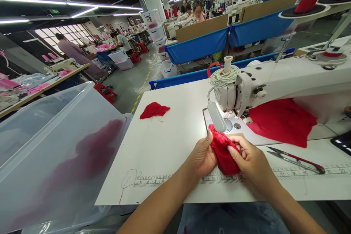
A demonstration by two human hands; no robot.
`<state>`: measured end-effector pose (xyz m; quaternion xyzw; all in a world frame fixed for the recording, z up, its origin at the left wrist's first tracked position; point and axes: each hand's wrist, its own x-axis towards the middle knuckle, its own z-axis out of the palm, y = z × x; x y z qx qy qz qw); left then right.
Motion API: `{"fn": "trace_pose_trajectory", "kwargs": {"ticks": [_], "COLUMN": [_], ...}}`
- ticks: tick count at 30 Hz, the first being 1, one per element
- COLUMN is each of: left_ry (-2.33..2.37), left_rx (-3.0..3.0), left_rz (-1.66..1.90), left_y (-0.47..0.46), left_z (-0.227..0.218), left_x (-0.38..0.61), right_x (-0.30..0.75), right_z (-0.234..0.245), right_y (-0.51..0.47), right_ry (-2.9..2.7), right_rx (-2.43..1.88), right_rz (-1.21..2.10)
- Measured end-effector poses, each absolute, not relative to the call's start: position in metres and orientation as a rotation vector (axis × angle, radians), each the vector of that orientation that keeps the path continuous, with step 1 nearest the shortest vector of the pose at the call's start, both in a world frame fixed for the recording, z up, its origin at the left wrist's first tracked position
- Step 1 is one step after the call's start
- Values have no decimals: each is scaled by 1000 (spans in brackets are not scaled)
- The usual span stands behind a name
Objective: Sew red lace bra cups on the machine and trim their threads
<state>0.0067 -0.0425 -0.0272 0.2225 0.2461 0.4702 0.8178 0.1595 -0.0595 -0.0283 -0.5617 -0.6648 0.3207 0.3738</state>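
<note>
Both my hands hold a small piece of red fabric (226, 155) over the front of the white table. My left hand (203, 155) pinches its left upper edge between thumb and fingers. On the opposite side, my right hand (248, 157) grips the edge with thumb and forefinger. Just beyond the cloth stands the white sewing machine (276, 78), its needle area partly hidden by a lit lamp (217, 117). More red fabric (282, 120) lies under the machine's arm. A pair of thread snips (298, 161) rests to the right of my right hand.
Another red scrap (154, 110) lies on the table's left part. A printed ruler (170, 180) runs along the front edge. Left of the table stands a translucent plastic bin (68, 146) with red material inside. A dark shiny object (342, 142) sits at the right edge. People work at machines farther back.
</note>
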Motion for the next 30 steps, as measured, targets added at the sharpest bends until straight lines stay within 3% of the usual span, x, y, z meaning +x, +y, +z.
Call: {"fn": "trace_pose_trajectory", "kwargs": {"ticks": [13, 24, 30], "left_ry": [556, 558, 583], "left_rx": [461, 461, 522], "left_rz": [1062, 1126, 1135], "left_y": [-46, -44, -45], "left_z": [-26, -23, -24], "left_x": [9, 14, 17], "right_x": [170, 165, 157], "right_z": [-49, -52, -34], "right_y": [-52, -59, -66], "right_ry": [-1618, -1766, -1645], "right_rx": [-1514, -1364, -1378], "right_rz": [552, 97, 234]}}
